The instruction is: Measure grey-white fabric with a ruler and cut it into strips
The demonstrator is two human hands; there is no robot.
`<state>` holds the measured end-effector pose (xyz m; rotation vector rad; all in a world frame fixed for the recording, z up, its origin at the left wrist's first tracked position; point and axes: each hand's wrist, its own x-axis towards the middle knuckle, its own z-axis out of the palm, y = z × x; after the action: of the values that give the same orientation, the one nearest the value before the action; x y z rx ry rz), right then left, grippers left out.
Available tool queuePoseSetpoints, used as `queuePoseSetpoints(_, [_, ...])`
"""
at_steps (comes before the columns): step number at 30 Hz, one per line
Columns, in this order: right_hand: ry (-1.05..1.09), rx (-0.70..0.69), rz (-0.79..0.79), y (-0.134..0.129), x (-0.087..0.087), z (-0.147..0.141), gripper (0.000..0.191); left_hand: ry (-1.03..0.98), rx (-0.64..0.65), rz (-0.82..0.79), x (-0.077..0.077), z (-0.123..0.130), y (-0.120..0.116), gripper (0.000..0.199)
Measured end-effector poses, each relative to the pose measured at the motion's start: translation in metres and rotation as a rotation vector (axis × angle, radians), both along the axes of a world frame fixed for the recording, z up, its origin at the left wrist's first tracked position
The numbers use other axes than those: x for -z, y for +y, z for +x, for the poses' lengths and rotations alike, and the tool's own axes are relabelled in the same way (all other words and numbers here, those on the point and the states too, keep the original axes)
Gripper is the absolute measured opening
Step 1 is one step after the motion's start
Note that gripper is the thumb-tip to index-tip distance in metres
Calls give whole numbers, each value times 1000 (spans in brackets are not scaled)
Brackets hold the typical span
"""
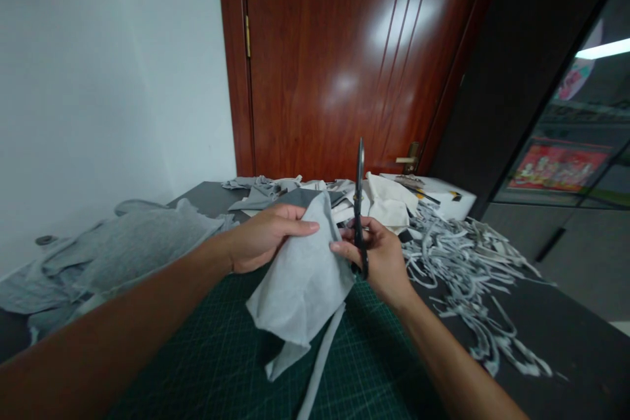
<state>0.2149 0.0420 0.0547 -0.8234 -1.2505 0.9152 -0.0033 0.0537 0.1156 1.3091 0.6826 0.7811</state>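
Observation:
A piece of light grey fabric (304,282) hangs over the green cutting mat (207,354). My left hand (266,233) pinches its upper edge, thumb on the near face. In my right hand (378,252) are black-handled scissors (359,197), their blades pointing up and looking closed. The thumb and a finger of that hand also touch the right edge of the fabric. Below it, a narrow grey fabric strip (322,361) runs down across the mat; whether it joins the fabric cannot be made out.
Grey cloth (142,243) is heaped on the left. Many thin strips (462,262) lie tangled on the right of the dark table (546,328). Cream cloth (388,202) and a white box (447,193) stand at the back, before a wooden door (335,65).

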Motion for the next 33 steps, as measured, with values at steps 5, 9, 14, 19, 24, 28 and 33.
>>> queuePoseSetpoints(5, [-5,-5,-15,-6,1,-4,44,181,42,-2,-10,-5,-9,32])
queuePoseSetpoints(9, [-10,9,-34,0,6,4,38,321,46,73,-23,-16,-12,32])
queuePoseSetpoints(14, [-72,-18,-95,12,14,8,49,586,46,326,-21,-29,10,31])
queuePoseSetpoints(19, [-235,-53,-211,21,33,3,52,929,-311,774,12,-41,53,15])
queuePoseSetpoints(24, [-456,-64,-277,23,51,0,48,951,-434,903,37,-37,40,29])
queuePoseSetpoints(28, [-585,2,-278,24,55,-8,54,849,-231,724,52,-19,-22,10])
queuePoseSetpoints(33, [-547,-45,-352,29,56,-24,46,557,28,193,87,4,-91,13])
